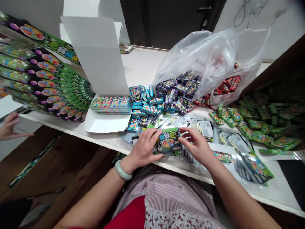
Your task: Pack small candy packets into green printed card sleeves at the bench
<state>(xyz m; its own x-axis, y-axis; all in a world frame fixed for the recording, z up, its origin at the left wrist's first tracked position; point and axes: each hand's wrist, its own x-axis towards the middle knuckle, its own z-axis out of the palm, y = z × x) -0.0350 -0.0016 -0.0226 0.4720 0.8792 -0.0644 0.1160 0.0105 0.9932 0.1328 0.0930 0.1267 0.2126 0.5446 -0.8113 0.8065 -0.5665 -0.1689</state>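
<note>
My left hand [145,145], with a pale green bangle on its wrist, grips the left side of a flat black and green printed packet [168,140], thumb along the lower edge. At the packet's right end my right hand [196,143] pinches the edge between thumb and fingers. The packet is held level over the table's front edge. Beneath and beside it lie clear plastic sleeves with printed cards [205,128]. Just behind is a pile of small blue candy-like boxes [149,108], merging into purple ones [182,87].
An open white carton [105,122] holds a row of printed packets [111,103]. Fanned printed cards [54,84] stand at left. A clear plastic bag [212,51] covers purple and red boxes [228,86]. Green boxes [257,127] lie right. Another person's hand [10,125] shows at far left.
</note>
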